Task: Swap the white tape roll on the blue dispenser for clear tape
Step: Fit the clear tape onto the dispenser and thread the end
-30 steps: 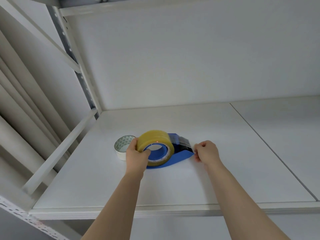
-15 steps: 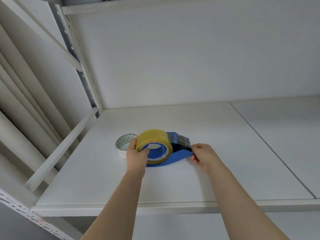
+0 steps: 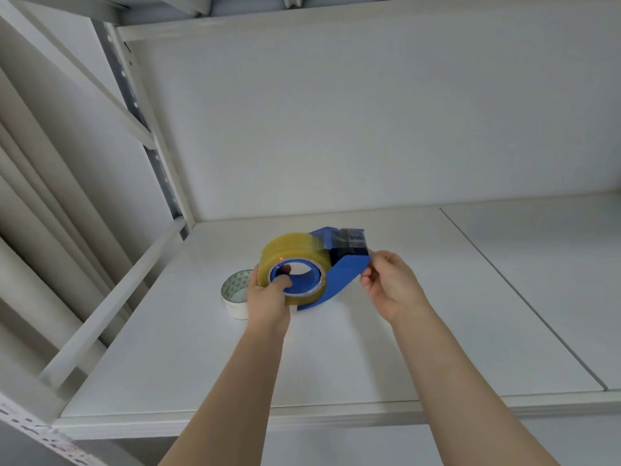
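Clear tape roll [image 3: 294, 264] sat on blue dispenser [image 3: 346, 267] gripped by left hand [image 3: 268, 297], right hand [image 3: 391, 284] pinching dispenser's front end; white tape roll [image 3: 235, 295] lay on shelf [image 3: 336, 364] near left edge.

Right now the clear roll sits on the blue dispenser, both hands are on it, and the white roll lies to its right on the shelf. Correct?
Not quite. In the head view the white roll lies left of the dispenser, behind the left hand. The clear roll is mounted, and the right hand holds the dispenser's front end.

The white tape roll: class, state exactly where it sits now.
In the head view, the white tape roll stands on the shelf, left of the blue dispenser, just behind the left hand.
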